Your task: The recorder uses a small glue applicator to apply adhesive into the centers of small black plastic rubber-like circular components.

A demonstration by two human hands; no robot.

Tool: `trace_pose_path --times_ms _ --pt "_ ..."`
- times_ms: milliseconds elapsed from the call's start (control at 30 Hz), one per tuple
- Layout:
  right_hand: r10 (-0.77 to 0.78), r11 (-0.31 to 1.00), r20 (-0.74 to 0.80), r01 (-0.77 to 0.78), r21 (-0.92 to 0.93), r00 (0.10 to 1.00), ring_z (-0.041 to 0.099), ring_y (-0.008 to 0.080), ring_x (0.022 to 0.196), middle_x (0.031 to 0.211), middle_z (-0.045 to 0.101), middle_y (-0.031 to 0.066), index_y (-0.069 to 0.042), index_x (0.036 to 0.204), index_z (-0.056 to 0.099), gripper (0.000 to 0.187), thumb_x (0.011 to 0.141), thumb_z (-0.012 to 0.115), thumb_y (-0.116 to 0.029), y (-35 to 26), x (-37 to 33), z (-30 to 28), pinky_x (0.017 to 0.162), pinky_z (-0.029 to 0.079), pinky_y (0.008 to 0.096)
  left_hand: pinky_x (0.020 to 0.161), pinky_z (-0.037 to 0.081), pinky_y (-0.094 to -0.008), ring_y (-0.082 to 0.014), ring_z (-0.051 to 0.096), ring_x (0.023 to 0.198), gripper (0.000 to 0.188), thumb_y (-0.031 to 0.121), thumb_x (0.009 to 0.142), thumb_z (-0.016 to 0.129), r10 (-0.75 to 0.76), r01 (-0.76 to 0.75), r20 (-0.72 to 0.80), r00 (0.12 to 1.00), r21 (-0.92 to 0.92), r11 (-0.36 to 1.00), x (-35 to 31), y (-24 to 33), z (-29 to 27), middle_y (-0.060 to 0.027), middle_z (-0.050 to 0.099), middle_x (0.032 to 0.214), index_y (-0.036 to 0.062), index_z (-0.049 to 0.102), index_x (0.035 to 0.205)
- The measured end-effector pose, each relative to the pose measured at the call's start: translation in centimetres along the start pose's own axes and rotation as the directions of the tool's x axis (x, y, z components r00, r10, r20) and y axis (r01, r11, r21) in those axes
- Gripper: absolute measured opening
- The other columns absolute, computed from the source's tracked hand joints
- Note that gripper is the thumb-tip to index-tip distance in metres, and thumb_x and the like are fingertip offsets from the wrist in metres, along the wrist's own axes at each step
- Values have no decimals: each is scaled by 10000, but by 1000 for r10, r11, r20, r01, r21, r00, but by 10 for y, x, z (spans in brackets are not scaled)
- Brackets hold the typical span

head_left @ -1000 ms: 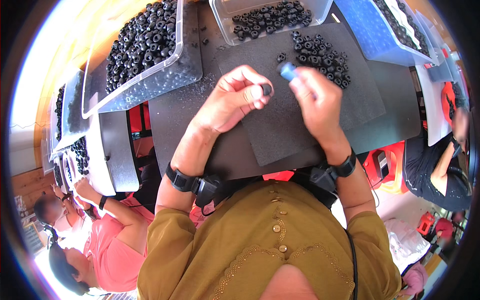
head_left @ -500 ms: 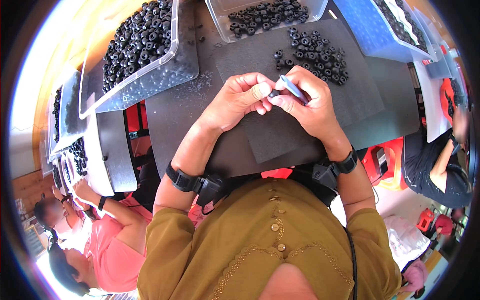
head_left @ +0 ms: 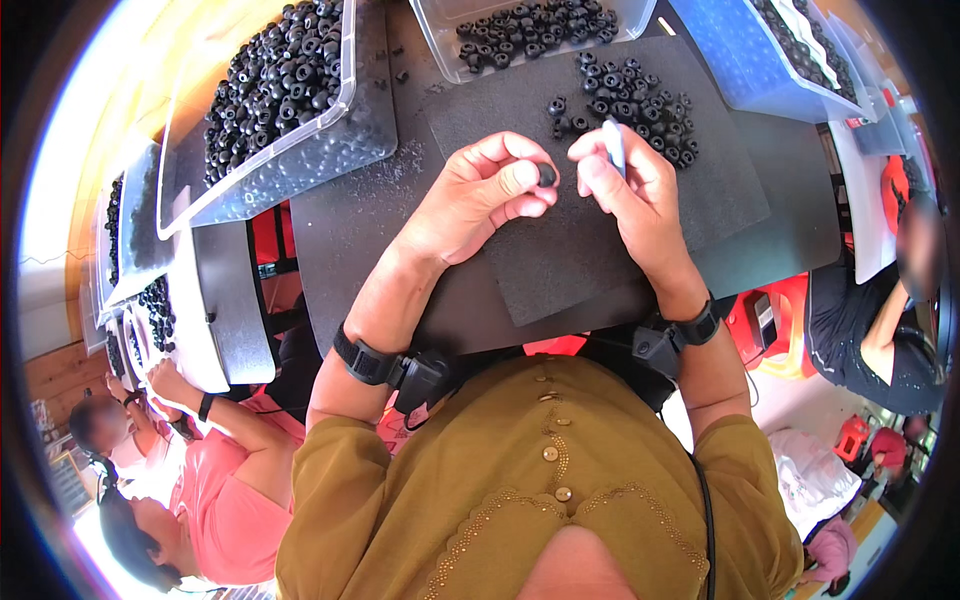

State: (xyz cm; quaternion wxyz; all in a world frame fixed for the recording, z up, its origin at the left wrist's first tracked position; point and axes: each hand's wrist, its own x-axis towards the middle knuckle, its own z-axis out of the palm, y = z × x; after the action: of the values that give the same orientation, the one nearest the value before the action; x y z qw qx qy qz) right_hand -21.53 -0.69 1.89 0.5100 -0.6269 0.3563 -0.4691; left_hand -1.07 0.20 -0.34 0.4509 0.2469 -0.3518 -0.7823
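Between the thumb and fingers of my left hand (head_left: 480, 195) is a small round black part (head_left: 546, 175), pinched at the fingertips. My right hand (head_left: 635, 195) is closed around a slim light-blue and white tool (head_left: 614, 148), whose pale end points up; its kind cannot be made out. A small gap separates the two hands over a dark mat (head_left: 560, 265). Just beyond my right hand lies a loose pile of black ring-shaped parts (head_left: 640, 105), with holes through them.
A clear bin (head_left: 375, 150) heaped with black parts stands at the left. Another clear bin (head_left: 530, 30) with fewer is at the far edge, and a blue-tinted bin (head_left: 735, 65) at the right. People sit at both sides; a red stool (head_left: 770, 330) is at the right.
My right hand has drawn away to the right with the tool, apart from the black part. My left hand has hardly moved and still pinches the part.
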Motion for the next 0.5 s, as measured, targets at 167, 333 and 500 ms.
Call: trace_pose_path --times_ms 167,333,500 --pt "-192 944 39 196 -267 981 535 141 598 724 562 72 -14 935 617 170 936 598 -183 0 1 -1 561 411 280 765 538 -210 -139 628 889 213 184 960 600 66 -68 -16 998 -128 989 -1 6 -6 -95 618 1032 46 570 1119" --pt "-275 823 138 307 -477 951 570 259 611 728 570 86 -38 904 633 146 906 622 -184 0 3 2 548 431 347 755 533 -197 -135 622 903 233 151 950 611 75 -84 -52 996 -200 976 -2 6 -7 -107 606 1073 40 585 1154" --pt "-301 796 148 334 -505 942 588 285 637 744 594 88 -45 906 640 143 900 624 -187 0 4 2 559 447 368 759 518 -192 -124 607 882 239 135 938 628 73 -80 -46 996 -174 982 -3 8 -6 -100 603 1075 49 592 1158"
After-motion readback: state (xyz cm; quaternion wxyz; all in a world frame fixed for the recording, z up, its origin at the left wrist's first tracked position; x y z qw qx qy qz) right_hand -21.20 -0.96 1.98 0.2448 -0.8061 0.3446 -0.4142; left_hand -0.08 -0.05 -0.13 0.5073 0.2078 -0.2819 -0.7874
